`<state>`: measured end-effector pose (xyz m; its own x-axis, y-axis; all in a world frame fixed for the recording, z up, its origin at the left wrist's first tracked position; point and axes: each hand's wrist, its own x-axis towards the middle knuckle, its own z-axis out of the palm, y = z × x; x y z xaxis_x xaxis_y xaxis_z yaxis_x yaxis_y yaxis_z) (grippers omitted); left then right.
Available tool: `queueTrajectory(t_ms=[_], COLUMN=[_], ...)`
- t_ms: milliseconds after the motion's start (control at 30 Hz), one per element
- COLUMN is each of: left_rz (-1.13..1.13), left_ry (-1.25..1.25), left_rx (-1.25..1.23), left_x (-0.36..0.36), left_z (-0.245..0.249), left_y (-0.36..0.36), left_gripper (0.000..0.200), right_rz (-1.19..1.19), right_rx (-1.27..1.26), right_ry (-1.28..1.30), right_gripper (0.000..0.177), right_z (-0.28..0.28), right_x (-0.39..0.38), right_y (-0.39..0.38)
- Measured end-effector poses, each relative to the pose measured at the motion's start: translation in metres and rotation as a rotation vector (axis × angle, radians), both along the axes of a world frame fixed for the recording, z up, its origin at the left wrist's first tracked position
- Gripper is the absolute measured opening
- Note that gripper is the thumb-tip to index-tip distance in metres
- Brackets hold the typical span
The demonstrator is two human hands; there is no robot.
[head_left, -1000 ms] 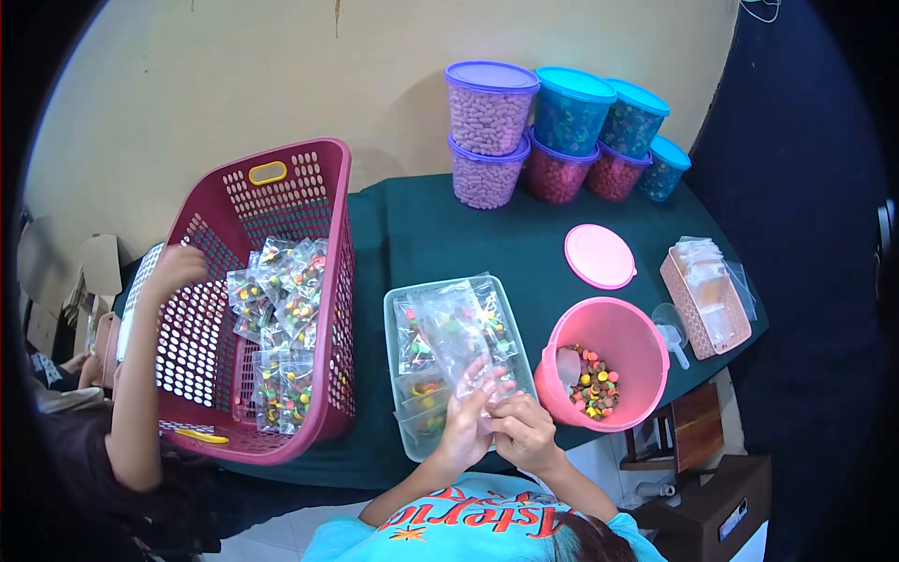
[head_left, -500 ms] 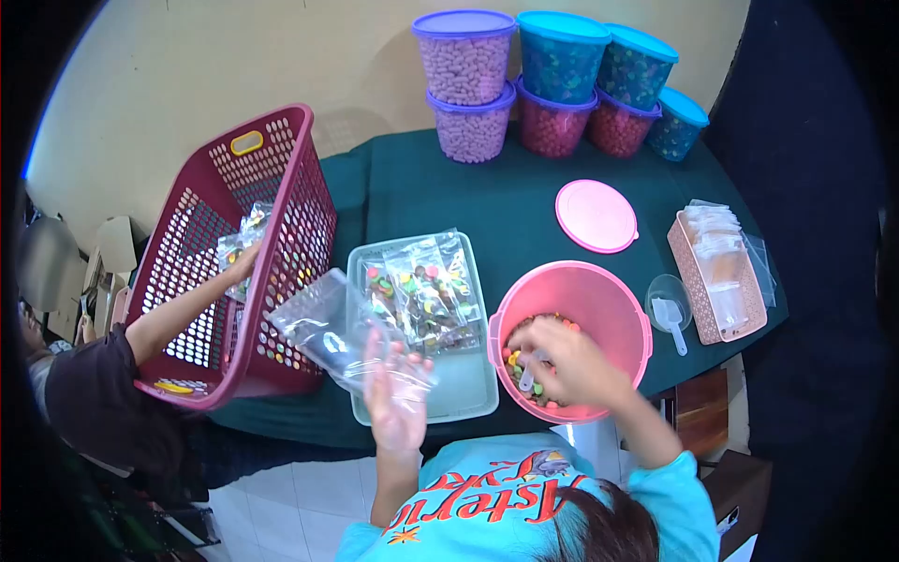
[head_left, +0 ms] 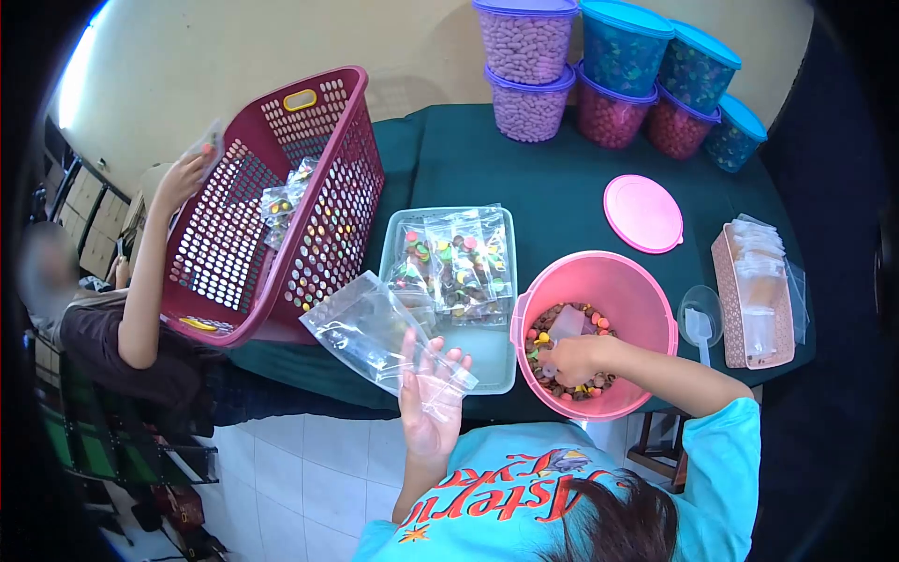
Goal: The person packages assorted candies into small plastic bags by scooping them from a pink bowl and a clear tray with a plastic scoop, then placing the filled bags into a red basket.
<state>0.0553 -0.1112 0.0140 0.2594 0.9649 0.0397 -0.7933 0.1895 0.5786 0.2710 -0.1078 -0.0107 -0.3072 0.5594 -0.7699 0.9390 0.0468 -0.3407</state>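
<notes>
Worktop [head_left: 552, 211]: green-covered.
Basket [head_left: 330, 245]: from tray, 10 o'clock; bagged pieces inside.
Bucket [head_left: 646, 309]: from tray, between 3 and 4 o'clock.
Tray [head_left: 487, 367]: filled bags.
Left hand [head_left: 431, 403]: from tray, 6 o'clock; fingers spread, clear bag [head_left: 361, 328] across them.
Right hand [head_left: 573, 361]: inside bucket, gripping scoop [head_left: 567, 324].
</notes>
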Motion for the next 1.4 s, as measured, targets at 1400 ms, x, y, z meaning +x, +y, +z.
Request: queueTrajectory(t_ms=[1400], left_rz=[-0.033], left_ry=[-0.090], left_rx=[-0.030], left_x=[0.029], left_z=[0.021], left_y=[0.000], left_gripper=[0.057], right_rz=[-0.071], right_rx=[1.269], right_ry=[0.750], right_gripper=[0.015], right_z=[0.107], right_x=[-0.030], right_y=[-0.130])
